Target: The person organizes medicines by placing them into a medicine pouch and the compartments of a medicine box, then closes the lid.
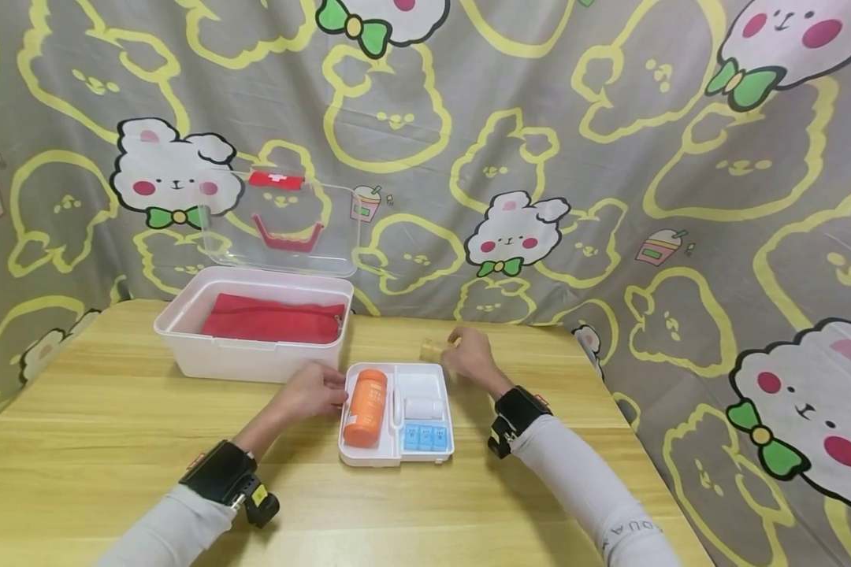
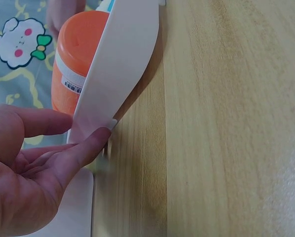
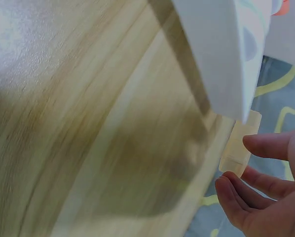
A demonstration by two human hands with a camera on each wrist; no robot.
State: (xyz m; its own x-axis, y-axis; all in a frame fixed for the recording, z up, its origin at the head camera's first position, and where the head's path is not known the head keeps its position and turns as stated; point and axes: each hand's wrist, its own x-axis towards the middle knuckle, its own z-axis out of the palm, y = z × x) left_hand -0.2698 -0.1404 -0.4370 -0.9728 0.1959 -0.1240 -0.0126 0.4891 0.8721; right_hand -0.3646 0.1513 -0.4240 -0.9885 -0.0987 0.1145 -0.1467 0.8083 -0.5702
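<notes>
A white divided tray [image 1: 410, 378] lies on the wooden table. My left hand [image 1: 317, 390] pinches its left wall, index finger at the rim and thumb low on the outer side in the left wrist view. An orange bottle [image 1: 366, 408] lies in the tray's left compartment. On the right side of the tray are a white roll [image 1: 423, 408] and a blue pill organizer [image 1: 425, 437]. Just beyond the tray's far right corner, my right hand [image 1: 470, 361] holds a small translucent yellow pill organizer [image 3: 240, 143] between thumb and fingers.
Behind the tray to the left stands a white box [image 1: 241, 359] with a red pouch [image 1: 273, 319] inside. Its clear lid [image 1: 326, 228], with a red handle, is raised at the back. A patterned curtain [image 1: 411, 205] hangs behind the table [image 1: 312, 512].
</notes>
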